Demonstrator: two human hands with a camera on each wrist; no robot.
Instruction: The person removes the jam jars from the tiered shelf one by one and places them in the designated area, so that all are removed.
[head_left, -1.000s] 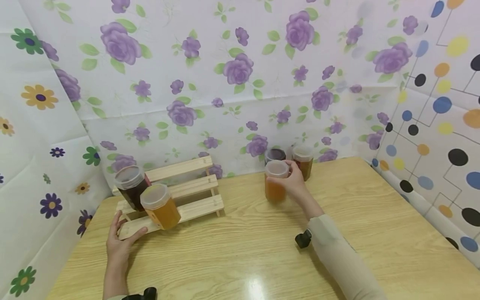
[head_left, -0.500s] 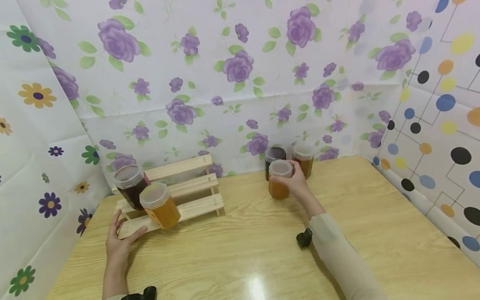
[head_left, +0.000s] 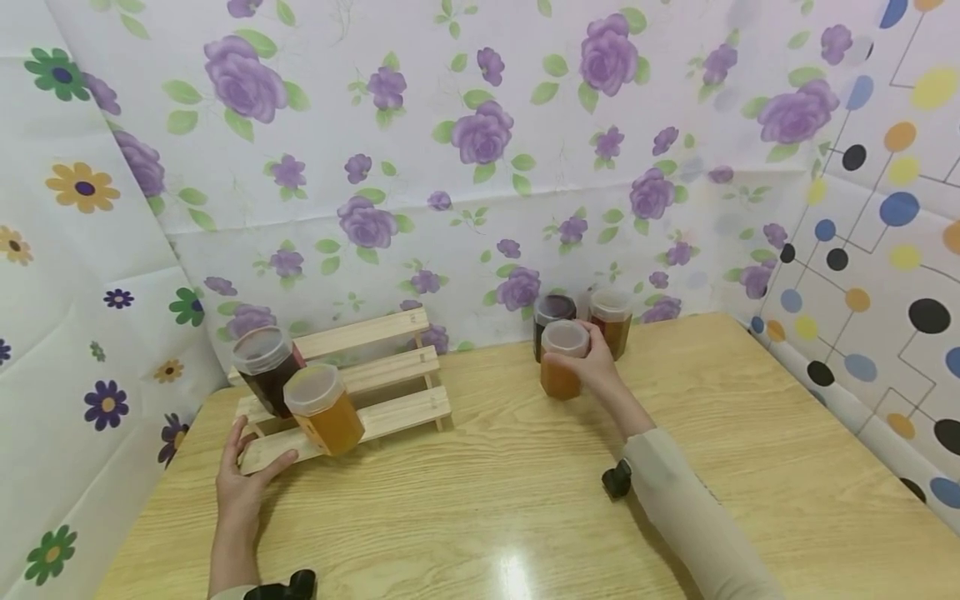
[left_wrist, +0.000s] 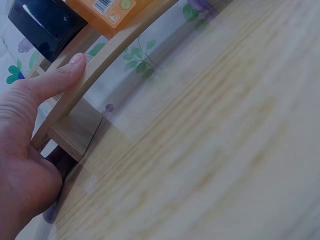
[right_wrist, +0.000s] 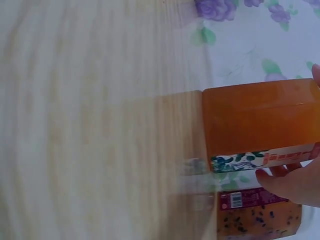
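Observation:
My left hand [head_left: 240, 487] grips the left end of a three-step wooden rack [head_left: 401, 414], its thumb on the lowest step in the left wrist view. A dark jar [head_left: 272, 375] stands on the rack's middle step. On the lowest step, just right of my thumb, is a jar of yellow-orange contents [head_left: 335, 421]. My right hand [head_left: 597, 362] holds an upright orange jar [head_left: 561, 379] by its upper part. Its label shows in the right wrist view; whether its base touches the table is unclear. Behind it are a dark jar [head_left: 553, 310] and an amber-brown jar [head_left: 615, 329].
The wooden table [head_left: 450, 508] runs back to a flower-printed cloth [head_left: 420, 167]. A dotted cloth [head_left: 870, 275] borders the right side. In the right wrist view, a jar with dark specks [right_wrist: 260, 220] stands beside the held one.
The orange jar in my right hand has shifted slightly right, then nearly stopped, uncovering more of the dark jar behind it. My left hand stays on the rack.

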